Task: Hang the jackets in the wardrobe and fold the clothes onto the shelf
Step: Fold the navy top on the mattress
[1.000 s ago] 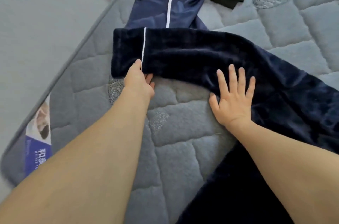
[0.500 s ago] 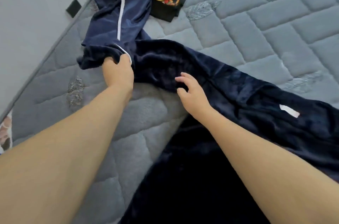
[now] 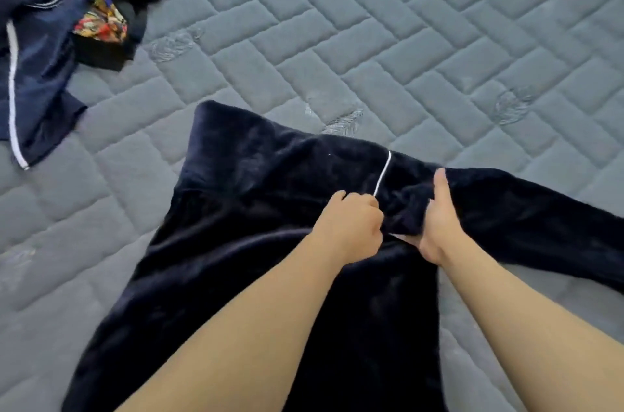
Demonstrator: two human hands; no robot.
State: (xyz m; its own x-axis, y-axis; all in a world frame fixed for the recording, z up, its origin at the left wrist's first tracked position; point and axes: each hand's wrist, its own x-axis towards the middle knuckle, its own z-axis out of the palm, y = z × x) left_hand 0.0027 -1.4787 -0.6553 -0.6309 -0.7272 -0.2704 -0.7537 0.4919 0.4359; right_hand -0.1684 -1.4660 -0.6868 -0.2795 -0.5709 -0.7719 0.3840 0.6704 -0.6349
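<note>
The left hand (image 3: 351, 226) pinches the white-piped sleeve cuff (image 3: 383, 177) while the right hand (image 3: 439, 219) clamps the bunched sleeve beside it, probably to fold it across the dark robe (image 3: 253, 242), which lies spread on the mattress (image 3: 371, 40); other clothes (image 3: 50, 23) wait far left.

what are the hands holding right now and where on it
Both hands grip the dark robe at a bunched fold beside its white piping: left hand just left of the piping, right hand just right.
</note>
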